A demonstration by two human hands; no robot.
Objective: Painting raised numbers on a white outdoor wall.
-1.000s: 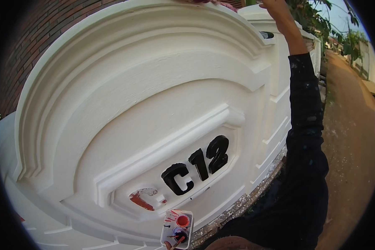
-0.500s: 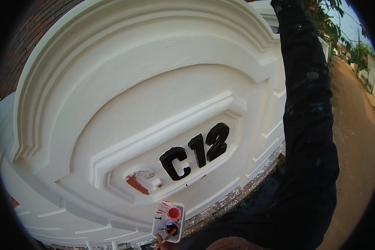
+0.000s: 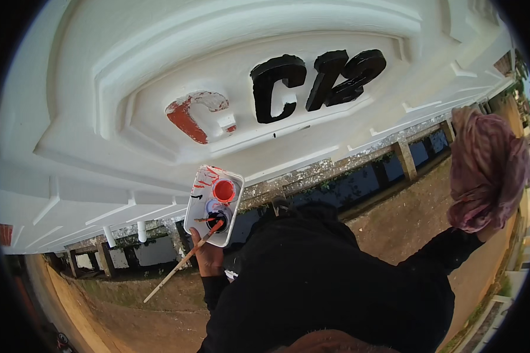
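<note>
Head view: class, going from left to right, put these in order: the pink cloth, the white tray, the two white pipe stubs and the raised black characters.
Left white pipe stub → right white pipe stub → white tray → raised black characters → pink cloth.

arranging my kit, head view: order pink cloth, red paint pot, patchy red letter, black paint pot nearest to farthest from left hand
1. Black paint pot, above the left hand
2. Red paint pot, farther up the tray
3. Patchy red letter, on the wall
4. Pink cloth, far right
</note>
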